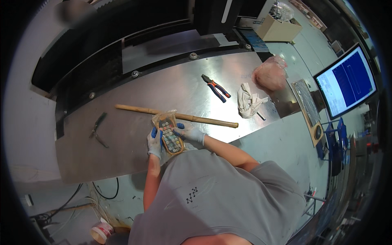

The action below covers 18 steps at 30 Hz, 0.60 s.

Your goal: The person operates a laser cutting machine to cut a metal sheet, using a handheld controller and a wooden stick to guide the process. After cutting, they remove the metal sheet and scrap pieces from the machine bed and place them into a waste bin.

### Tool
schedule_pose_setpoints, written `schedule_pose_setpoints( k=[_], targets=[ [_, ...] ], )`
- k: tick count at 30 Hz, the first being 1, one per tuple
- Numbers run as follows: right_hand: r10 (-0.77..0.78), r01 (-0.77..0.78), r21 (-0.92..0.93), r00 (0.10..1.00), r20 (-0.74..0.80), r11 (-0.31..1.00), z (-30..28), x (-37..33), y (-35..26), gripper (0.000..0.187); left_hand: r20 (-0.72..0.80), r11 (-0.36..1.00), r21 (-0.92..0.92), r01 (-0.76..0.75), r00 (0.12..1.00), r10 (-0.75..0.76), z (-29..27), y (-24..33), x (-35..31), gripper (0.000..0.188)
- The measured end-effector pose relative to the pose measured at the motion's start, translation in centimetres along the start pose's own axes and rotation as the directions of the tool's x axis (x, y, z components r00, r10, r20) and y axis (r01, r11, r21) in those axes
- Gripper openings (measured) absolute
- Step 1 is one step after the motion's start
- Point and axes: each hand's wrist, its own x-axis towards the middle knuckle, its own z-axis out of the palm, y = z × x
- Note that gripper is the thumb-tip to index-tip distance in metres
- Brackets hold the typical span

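A yellow-edged handheld remote control, wrapped in clear plastic, is held between my two gloved hands over the near edge of a metal sheet. My left hand grips its left side, thumb toward the buttons. On its right side my right hand has its fingers closed around the edge, thumb by the keys. Both gloves are pale with blue fingertips. Just beyond the remote, a bamboo stick lies across the sheet, partly covered by the plastic wrap.
On the metal sheet lie pliers, dark pliers or cutters at left, a white rag and a small pen-like rod. A pink plastic bag sits far right, near a monitor. Dark machinery borders the back.
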Motion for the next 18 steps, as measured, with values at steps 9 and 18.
schedule_pose_setpoints(
  k=[9, 18],
  targets=[
    [0.120, -0.121, 0.186, 0.993, 0.019, 0.975, 0.7, -0.3, -0.6, 0.032, -0.031, 0.997, 0.080, 0.017, 0.999, -0.014, -0.2, 0.1, 0.2, 0.030],
    [0.131, -0.148, 0.273, 0.988, 0.080, 0.951, 1.1, -0.2, -0.3, 0.036, -0.103, 0.959, 0.284, 0.011, 0.995, 0.019, -0.6, -1.7, 0.7, 0.036]
  ],
)
